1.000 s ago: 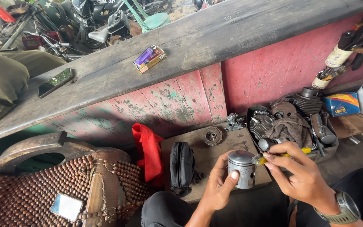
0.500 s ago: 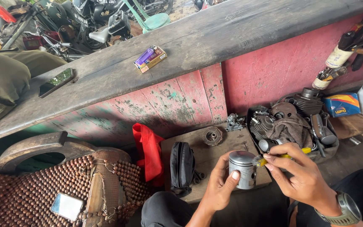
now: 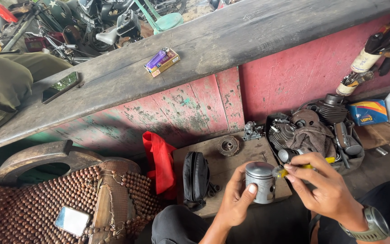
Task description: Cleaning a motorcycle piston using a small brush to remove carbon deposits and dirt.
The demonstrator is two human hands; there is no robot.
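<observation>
My left hand (image 3: 234, 199) grips a silver metal piston (image 3: 260, 181) upright, fingers wrapped around its side. My right hand (image 3: 323, 187), with a watch on the wrist, holds a small yellow-handled tool (image 3: 301, 167) whose tip meets the piston's right side near the top. Both hands hover over a low wooden board (image 3: 213, 169) in front of my knees.
On the board lie a black pouch (image 3: 195, 178), a round metal gear part (image 3: 228, 146) and a small metal fitting (image 3: 252, 131). A tray of engine parts (image 3: 312, 133) sits to the right, a red cloth (image 3: 159, 165) to the left. A beaded seat (image 3: 32, 203) carries a phone (image 3: 71, 221). A plank shelf (image 3: 213, 40) holds a lighter on a small box (image 3: 161, 61).
</observation>
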